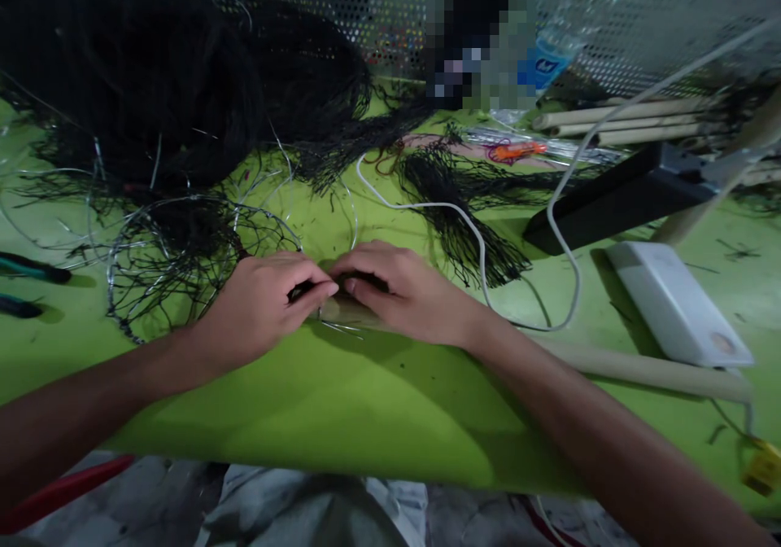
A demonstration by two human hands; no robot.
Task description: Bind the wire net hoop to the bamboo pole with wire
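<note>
Table layout: netting at back left, poles at right
On the table (pixel 366 400), a pole (pixel 647 372) runs from centre to right, a netted wire hoop (pixel 111 286) at its left. Handles (pixel 33 268) lie farther left; a netting heap (pixel 183 75) lies behind the hoop. A box (pixel 680 303) sits behind the pole's right end, a pole bundle (pixel 647 133) farther back, near a bottle (pixel 549 59).

"Where could a hand pass?"
"Over the table (pixel 372 404) on the rod's (pixel 647 370) near side, between the forearms (pixel 143 368)."
"Beyond the rod?"
"Cable (pixel 439 204) and net (pixel 451 225) obstruct; the box (pixel 680 303) lies just past its right end."
</note>
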